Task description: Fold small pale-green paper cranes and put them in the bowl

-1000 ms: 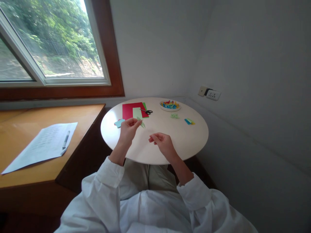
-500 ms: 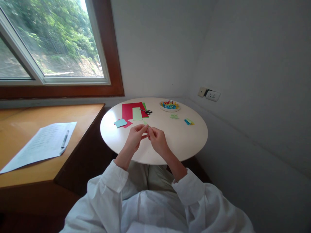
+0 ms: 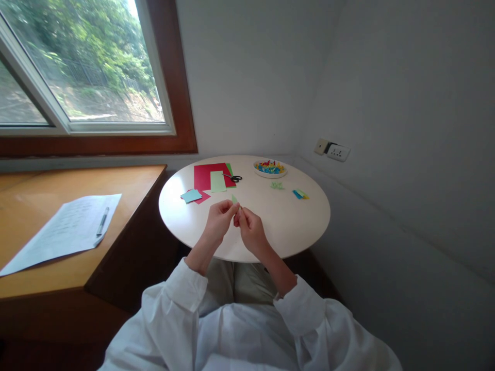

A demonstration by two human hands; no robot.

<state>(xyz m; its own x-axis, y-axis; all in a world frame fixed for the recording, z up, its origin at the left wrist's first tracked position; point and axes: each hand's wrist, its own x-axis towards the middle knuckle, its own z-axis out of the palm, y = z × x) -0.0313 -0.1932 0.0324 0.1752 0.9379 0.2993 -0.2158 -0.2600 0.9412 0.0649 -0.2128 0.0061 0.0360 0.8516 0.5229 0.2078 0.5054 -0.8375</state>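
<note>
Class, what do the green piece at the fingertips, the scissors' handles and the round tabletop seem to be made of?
Green piece: probably paper, matte, as it looks thin and pale with no shine.
Scissors' handles: likely plastic, from the even black loops; finish too small to tell.
Round tabletop: perhaps laminate or painted board, smooth, slightly glossy: glare at left.

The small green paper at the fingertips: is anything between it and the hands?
Nothing visible. The left hand pinches the small green paper directly; the right hand is right beside it, though its exact grip is hidden. The scissors lie farther back, out of the way.
</note>
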